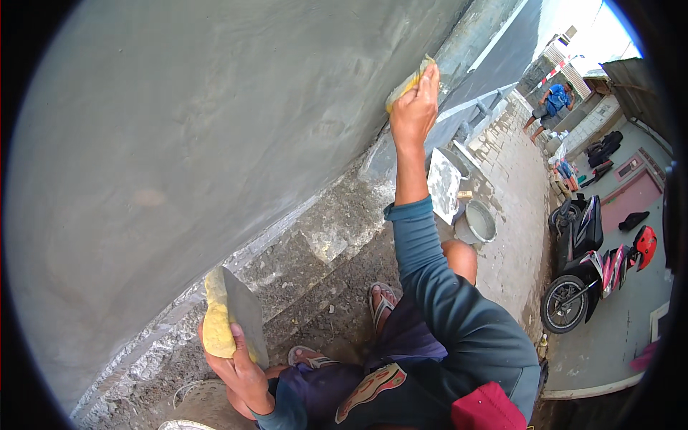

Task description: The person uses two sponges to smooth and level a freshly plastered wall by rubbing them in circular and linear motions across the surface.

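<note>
The smooth grey plastered wall [143,129] fills the left side. My right hand [414,104], arm stretched forward, grips a yellow sponge-like pad [397,96] at the wall's far edge, beside a pale ledge. Low on the left, my left hand [240,369] is closed on a grey float [249,308] with a yellow handle [216,328], held close to the wall's base. Rough, dirty concrete steps [326,240] run under the wall, near my sandalled feet.
A grey bucket [476,223] and white board [441,186] sit on the paved path [512,258]. Another bucket [186,401] is below left. Parked scooters [588,287] line the right. A person in blue [555,100] stands farther along the path.
</note>
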{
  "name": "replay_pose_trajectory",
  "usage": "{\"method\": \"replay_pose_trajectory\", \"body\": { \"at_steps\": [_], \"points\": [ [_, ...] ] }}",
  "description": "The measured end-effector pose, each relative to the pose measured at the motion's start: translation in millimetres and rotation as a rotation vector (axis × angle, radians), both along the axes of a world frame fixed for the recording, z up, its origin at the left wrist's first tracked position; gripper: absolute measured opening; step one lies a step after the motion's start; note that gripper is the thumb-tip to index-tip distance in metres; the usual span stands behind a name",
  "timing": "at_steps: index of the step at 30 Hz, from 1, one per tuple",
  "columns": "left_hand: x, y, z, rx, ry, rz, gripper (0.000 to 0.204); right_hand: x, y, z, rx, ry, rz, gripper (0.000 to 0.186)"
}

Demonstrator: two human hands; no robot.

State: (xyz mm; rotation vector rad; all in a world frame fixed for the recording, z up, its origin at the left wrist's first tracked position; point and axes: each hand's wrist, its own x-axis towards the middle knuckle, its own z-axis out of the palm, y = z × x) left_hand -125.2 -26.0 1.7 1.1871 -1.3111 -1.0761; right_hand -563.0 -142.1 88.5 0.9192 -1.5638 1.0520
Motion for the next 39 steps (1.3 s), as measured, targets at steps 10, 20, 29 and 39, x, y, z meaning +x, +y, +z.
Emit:
{"method": "replay_pose_trajectory", "body": {
  "at_steps": [10, 20, 29, 39],
  "points": [
    [3.5, -0.1, -4.0, -0.002, -0.055, 0.022, 0.039, -10.2, -32.3, -73.8, 0.302, -0.361, -0.239, 0.065],
    [12.1, 5.0, -8.8, 0.110, -0.105, 0.048, 0.044, -5.3, -35.4, -193.0, 0.239, -0.352, -0.176, 0.067],
    [-8.2, -3.7, -7.9, 0.086, -0.056, -0.022, 0.043, 69.9, 23.6, -230.5, 0.349, -0.767, 0.224, 0.047],
    [-18.1, -7.5, -12.2, 0.081, -0.071, 0.014, 0.041, 22.4, -27.0, -192.7, 0.186, -0.556, -0.101, 0.047]
  ]
}}
